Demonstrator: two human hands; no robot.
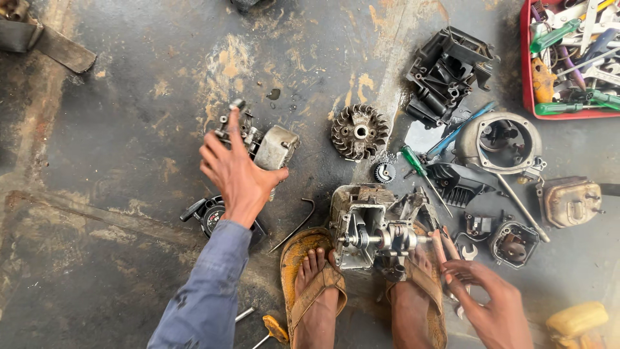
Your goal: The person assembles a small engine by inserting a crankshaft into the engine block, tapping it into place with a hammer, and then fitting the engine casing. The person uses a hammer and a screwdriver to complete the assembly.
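Two bare hands work over a dismantled small engine spread on the oily floor (129, 129). The left hand (236, 171) has its grip closed around a grey carburettor assembly (268, 145), lifted clear of the floor. The right hand (487, 300) rests loosely open, fingertips touching the end of the crankshaft (387, 238), which lies in the crankcase (358, 220) wedged between two sandalled feet, apparently to steady it. A finned flywheel (360, 132) and a red tool tray (524, 77) lie within reach.
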